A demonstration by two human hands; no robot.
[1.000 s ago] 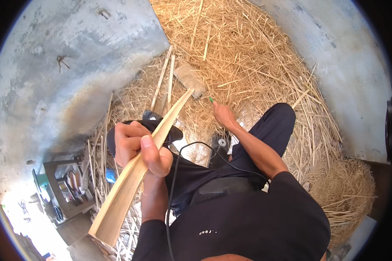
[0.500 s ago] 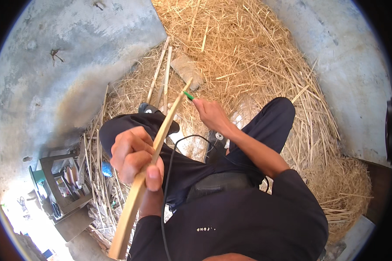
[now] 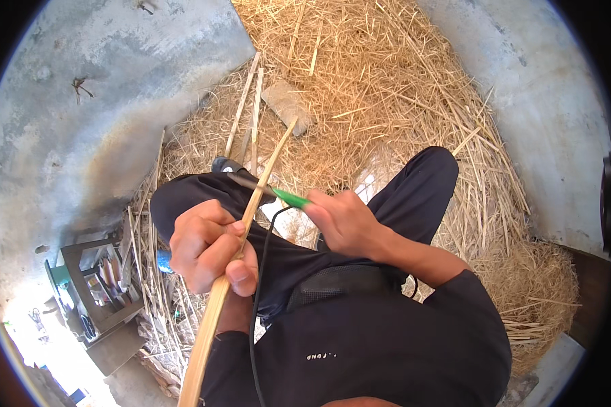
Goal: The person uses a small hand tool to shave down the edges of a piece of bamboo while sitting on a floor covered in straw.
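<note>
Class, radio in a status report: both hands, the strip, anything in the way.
Left hand gripping bamboo strip. Right hand holds green-handled knife, blade against strip. Black cable hangs beside strip; straw all around.

Straw pile (image 3: 387,88) covers far ground; flat stone (image 3: 286,105) and two loose sticks (image 3: 248,112) on it. Grey concrete floor (image 3: 88,102) left. Tool rack (image 3: 91,285) near left.
</note>
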